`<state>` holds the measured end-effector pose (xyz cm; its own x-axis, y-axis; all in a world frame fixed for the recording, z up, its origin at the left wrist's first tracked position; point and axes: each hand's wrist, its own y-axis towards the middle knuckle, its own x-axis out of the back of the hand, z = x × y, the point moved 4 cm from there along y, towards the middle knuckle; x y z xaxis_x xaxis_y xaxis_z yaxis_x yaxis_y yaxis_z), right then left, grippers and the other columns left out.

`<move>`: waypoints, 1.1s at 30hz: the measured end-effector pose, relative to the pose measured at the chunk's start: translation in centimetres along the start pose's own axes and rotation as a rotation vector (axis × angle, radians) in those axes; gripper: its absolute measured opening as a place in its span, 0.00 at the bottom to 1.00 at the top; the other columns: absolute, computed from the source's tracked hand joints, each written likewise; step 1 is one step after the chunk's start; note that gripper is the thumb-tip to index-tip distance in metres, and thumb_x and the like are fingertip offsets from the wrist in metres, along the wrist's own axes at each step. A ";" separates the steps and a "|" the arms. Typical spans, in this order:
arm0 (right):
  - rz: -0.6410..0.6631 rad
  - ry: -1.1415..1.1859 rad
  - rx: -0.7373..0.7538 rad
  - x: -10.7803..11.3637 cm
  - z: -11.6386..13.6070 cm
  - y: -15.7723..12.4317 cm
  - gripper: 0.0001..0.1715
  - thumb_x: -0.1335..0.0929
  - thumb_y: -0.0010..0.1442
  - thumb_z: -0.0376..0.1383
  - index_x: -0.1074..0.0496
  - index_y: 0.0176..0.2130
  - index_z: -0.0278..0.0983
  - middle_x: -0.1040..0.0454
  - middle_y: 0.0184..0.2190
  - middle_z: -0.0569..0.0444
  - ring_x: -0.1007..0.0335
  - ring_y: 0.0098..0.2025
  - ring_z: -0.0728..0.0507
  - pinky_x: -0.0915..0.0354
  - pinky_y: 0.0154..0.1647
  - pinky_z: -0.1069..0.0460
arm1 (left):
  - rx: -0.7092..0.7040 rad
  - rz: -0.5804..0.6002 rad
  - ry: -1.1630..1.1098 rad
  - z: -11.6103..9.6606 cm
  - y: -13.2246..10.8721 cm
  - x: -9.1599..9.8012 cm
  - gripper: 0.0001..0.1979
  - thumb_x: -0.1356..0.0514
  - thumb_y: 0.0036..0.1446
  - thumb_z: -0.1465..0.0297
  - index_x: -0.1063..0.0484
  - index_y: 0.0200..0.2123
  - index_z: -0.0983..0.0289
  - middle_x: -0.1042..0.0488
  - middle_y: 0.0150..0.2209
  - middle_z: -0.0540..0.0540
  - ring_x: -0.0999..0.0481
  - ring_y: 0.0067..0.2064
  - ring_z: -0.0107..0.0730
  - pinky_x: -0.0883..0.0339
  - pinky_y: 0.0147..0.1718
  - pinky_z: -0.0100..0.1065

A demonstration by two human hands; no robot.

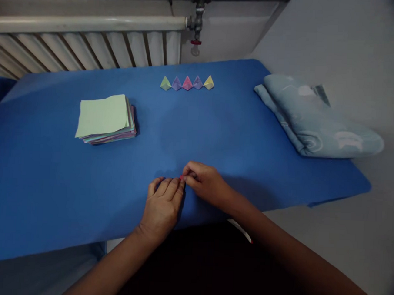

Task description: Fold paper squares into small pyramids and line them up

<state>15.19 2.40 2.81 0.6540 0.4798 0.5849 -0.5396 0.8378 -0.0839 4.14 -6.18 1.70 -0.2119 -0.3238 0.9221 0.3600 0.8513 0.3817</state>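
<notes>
Your right hand (pixel 209 181) pinched a small pink piece (pixel 181 177). Beside those fingertips (pixel 191 181) lay your left hand (pixel 160 209), its grip impossible to tell.

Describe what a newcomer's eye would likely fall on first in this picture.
Probably the row of five folded-paper pieces near the blue surface's far edge. Next, the left hand and right hand, meeting at a small red piece near the front edge. Farther back, to their left, lies a paper stack.

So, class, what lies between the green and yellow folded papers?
The head view shows three more, left to right: a purple paper, a pink paper and another purple paper.
</notes>
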 end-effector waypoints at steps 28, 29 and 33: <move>0.101 -0.149 0.017 0.5 -0.1 0.6 0.05 0.33 0.59 0.30 0.33 0.30 0.36 0.33 0.28 0.57 0.38 0.31 0.49 0.43 0.33 0.54 | -0.015 -0.006 0.020 0.3 -1.1 0.4 0.18 0.53 0.61 0.80 0.29 0.50 0.72 0.23 0.48 0.63 0.26 0.47 0.46 0.36 0.46 0.47; 0.106 -0.162 0.020 0.5 0.0 0.6 0.06 0.33 0.59 0.30 0.33 0.29 0.36 0.34 0.28 0.57 0.38 0.31 0.49 0.43 0.33 0.54 | -0.013 -0.013 0.016 0.4 -1.1 0.4 0.18 0.53 0.61 0.80 0.29 0.50 0.72 0.23 0.48 0.63 0.26 0.47 0.46 0.36 0.45 0.47; 0.120 -0.159 0.048 0.6 -0.2 0.5 0.06 0.33 0.59 0.29 0.33 0.29 0.35 0.34 0.29 0.58 0.38 0.31 0.50 0.44 0.35 0.54 | -0.018 -0.017 0.012 0.4 -1.2 0.2 0.18 0.53 0.61 0.80 0.29 0.50 0.73 0.23 0.47 0.64 0.27 0.47 0.47 0.35 0.44 0.46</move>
<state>15.38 3.13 2.97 0.4934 0.5250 0.6935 -0.6357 0.7619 -0.1245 3.27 -7.05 1.41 -0.2072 -0.3431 0.9162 0.3726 0.8382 0.3982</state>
